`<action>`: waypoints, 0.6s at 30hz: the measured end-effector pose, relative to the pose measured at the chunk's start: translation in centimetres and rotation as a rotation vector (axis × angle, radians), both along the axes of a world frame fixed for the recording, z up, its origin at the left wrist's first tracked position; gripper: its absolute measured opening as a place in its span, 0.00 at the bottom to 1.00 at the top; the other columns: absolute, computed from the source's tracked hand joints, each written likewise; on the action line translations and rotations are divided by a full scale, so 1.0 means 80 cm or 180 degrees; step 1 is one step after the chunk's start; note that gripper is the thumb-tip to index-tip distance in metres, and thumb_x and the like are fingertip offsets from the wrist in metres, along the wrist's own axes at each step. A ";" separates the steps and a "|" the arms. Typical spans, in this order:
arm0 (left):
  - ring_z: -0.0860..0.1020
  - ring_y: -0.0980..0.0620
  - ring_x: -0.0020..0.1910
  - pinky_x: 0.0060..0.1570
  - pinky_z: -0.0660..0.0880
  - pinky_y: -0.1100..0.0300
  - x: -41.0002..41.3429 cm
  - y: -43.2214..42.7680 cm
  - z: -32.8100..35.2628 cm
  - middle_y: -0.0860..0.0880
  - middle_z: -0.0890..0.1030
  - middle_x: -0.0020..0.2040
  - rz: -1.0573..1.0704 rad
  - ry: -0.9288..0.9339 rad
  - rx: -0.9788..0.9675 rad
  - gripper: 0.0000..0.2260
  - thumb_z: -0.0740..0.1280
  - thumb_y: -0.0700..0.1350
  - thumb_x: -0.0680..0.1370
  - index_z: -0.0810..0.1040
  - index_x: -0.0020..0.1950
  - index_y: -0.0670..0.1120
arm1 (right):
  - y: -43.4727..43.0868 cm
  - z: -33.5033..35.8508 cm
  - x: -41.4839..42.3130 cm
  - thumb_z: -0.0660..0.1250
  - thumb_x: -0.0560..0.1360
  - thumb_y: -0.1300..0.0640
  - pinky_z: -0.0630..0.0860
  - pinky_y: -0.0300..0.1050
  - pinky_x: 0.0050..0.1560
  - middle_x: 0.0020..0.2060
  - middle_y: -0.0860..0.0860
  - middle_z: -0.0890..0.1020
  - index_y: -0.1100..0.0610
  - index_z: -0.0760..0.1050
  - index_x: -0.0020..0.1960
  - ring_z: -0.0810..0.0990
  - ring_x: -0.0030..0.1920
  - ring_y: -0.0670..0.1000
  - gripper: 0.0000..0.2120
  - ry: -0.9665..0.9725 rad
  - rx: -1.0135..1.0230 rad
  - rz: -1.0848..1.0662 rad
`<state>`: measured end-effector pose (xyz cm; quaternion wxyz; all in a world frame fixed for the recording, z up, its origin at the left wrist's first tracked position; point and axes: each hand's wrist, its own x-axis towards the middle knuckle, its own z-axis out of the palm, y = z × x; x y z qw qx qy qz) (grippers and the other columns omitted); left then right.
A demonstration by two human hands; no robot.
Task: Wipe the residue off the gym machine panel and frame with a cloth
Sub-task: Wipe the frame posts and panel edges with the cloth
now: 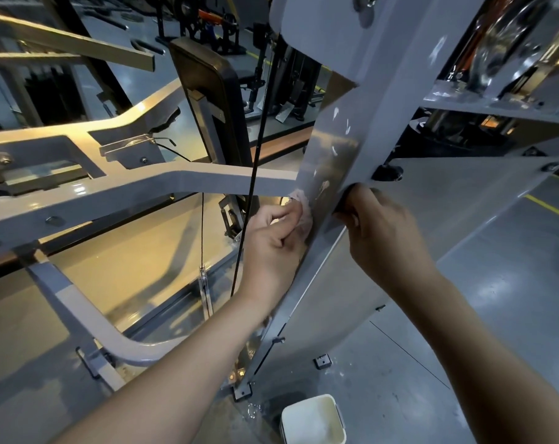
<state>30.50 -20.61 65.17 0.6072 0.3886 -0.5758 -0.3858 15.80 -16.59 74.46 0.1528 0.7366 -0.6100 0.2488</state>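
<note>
A grey upright post of the gym machine frame [352, 129] runs down the middle of the view, with white smears of residue [323, 187] on its left face. My left hand [273, 238] grips a small pinkish-white cloth [303, 213] and presses it against that face just below the smears. My right hand [380, 225] curls its fingers around the post's right edge, beside a black bolt cap [387, 172]. To the right of the post, the pale side panel [457, 203] stretches away.
A white bucket [313, 419] with liquid stands on the grey floor by the post's foot. Two black cables [252, 174] hang just left of my left hand. Grey frame arms [143, 187] and a padded seat back [207, 91] lie to the left. A yellow line marks the floor at right.
</note>
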 end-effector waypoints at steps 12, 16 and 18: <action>0.78 0.67 0.41 0.45 0.72 0.74 -0.007 0.018 0.029 0.48 0.78 0.51 0.0134 0.0146 0.0290 0.18 0.71 0.35 0.79 0.79 0.68 0.46 | 0.005 -0.005 -0.006 0.68 0.78 0.61 0.68 0.48 0.37 0.42 0.56 0.78 0.60 0.74 0.48 0.75 0.41 0.60 0.04 0.0050 -0.0244 0.0023; 0.82 0.57 0.47 0.46 0.79 0.66 -0.006 0.019 0.029 0.54 0.81 0.56 0.0111 0.0288 0.0468 0.18 0.71 0.41 0.80 0.78 0.70 0.52 | 0.013 0.014 -0.022 0.69 0.77 0.53 0.70 0.52 0.51 0.47 0.60 0.75 0.65 0.75 0.52 0.73 0.49 0.60 0.14 -0.0172 -0.1348 -0.0232; 0.80 0.60 0.54 0.53 0.77 0.68 -0.007 0.024 0.029 0.57 0.80 0.59 0.0095 0.0181 0.0464 0.18 0.70 0.42 0.81 0.78 0.70 0.52 | 0.002 0.021 -0.031 0.66 0.79 0.48 0.66 0.52 0.62 0.54 0.62 0.75 0.66 0.74 0.59 0.72 0.57 0.62 0.21 -0.0121 -0.1302 -0.0411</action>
